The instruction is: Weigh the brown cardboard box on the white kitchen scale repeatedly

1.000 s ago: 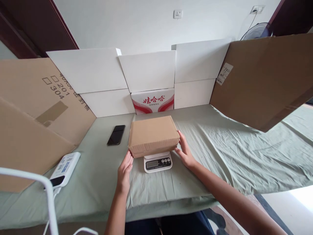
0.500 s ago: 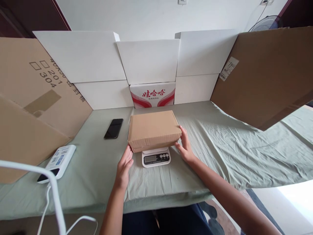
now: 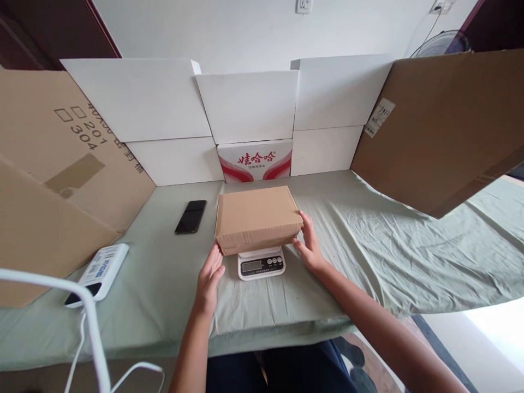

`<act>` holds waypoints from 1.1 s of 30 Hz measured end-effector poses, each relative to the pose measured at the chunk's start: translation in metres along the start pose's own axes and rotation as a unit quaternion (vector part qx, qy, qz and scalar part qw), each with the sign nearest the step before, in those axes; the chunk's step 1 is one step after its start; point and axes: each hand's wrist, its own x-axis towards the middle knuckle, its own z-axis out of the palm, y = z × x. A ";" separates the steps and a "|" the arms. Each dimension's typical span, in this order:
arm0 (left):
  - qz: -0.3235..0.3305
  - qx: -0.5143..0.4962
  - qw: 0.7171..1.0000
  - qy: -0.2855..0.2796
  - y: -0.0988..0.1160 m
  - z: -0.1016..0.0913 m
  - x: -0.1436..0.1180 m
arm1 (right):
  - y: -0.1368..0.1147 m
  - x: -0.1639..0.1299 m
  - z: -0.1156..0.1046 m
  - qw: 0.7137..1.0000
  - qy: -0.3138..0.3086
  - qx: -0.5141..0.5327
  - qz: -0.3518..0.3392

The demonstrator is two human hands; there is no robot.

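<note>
A brown cardboard box [image 3: 257, 215] rests on a white kitchen scale [image 3: 262, 266], hiding the scale's platform. The scale's display and buttons show in front of the box, and I can read no digits on it. At the box's near left corner, my left hand [image 3: 209, 275] holds the lower edge, its fingertips partly hidden beside and under the cardboard. On the other side, my right hand [image 3: 310, 245] grips the right end, fingers along the side and thumb at the lower front edge.
A black phone [image 3: 190, 216] lies left of the box on the green cloth [image 3: 164, 305]. Farther left are a white device [image 3: 100, 273] and a white cable [image 3: 92, 316]. Large cardboard panels [image 3: 438, 125] and white boxes [image 3: 245, 106] wall in the sides and back.
The camera view has tilted slightly. Both hands keep their places on the box, and the box stays on the scale.
</note>
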 end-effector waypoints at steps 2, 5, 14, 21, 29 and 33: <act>0.004 -0.003 1.000 -0.004 -0.002 0.000 0.001 | 0.001 0.000 0.000 1.000 -0.001 0.002 -0.007; 0.004 -0.003 1.000 -0.005 -0.005 -0.001 0.002 | 0.001 0.000 0.001 1.000 0.000 0.007 -0.014; 0.039 -0.005 0.999 -0.005 0.002 0.002 -0.001 | -0.003 0.000 0.001 1.000 0.014 0.002 -0.006; 0.020 0.010 1.000 -0.005 -0.002 0.002 -0.002 | -0.003 -0.002 0.001 1.000 -0.001 -0.009 -0.011; 0.015 0.021 1.000 -0.016 0.005 -0.004 0.004 | -0.010 0.006 -0.003 0.997 -0.012 -0.045 -0.066; 0.054 0.027 0.998 -0.036 0.035 0.005 0.042 | -0.019 0.043 -0.004 0.998 0.014 -0.016 -0.066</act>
